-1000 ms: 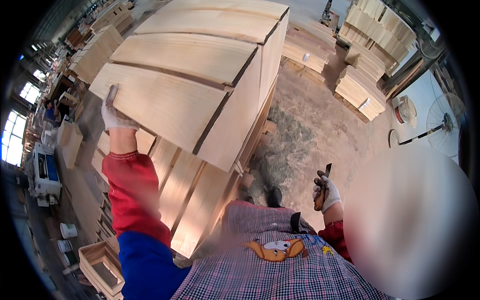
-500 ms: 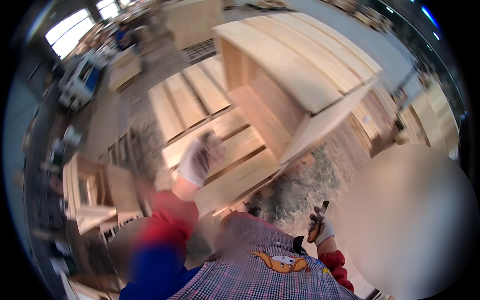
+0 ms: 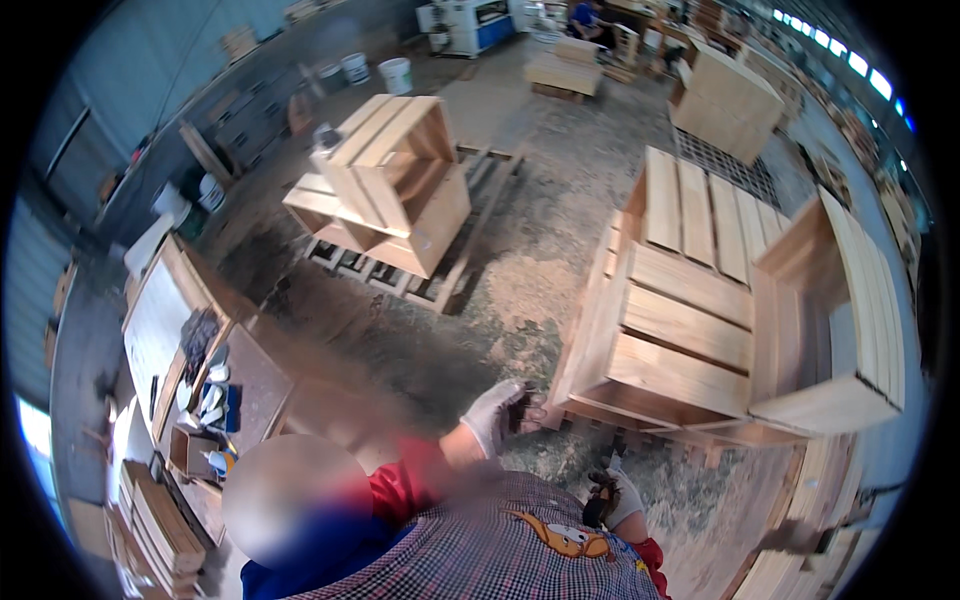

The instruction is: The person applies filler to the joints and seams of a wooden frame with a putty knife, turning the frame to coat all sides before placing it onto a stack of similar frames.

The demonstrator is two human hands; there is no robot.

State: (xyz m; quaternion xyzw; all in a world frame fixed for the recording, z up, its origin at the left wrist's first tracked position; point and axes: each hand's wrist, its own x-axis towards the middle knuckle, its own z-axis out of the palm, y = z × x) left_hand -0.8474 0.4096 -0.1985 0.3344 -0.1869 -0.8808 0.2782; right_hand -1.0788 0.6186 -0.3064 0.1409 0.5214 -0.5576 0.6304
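My left hand, in a pale glove with dark fingers, is beside the near left corner of a wooden slatted crate. Its blurred fingers look loosely bent and apart, with nothing visible in them. Low in front of my checked apron, my right hand is closed around a small bladed scraper, its short blade pointing up and away from me. The fingers hide most of its handle. Another slatted crate stands on its side against the first, to the right.
Left of centre, stacked crates sit on a wooden pallet. A workbench with small containers stands at near left. White buckets and a machine are farther back. Wood boards lie at lower right; sawdust covers the floor.
My view has swung left, putting the crates farther right. My left hand has left the crate's slatted top and is now beside its corner. My right hand still grips the scraper.
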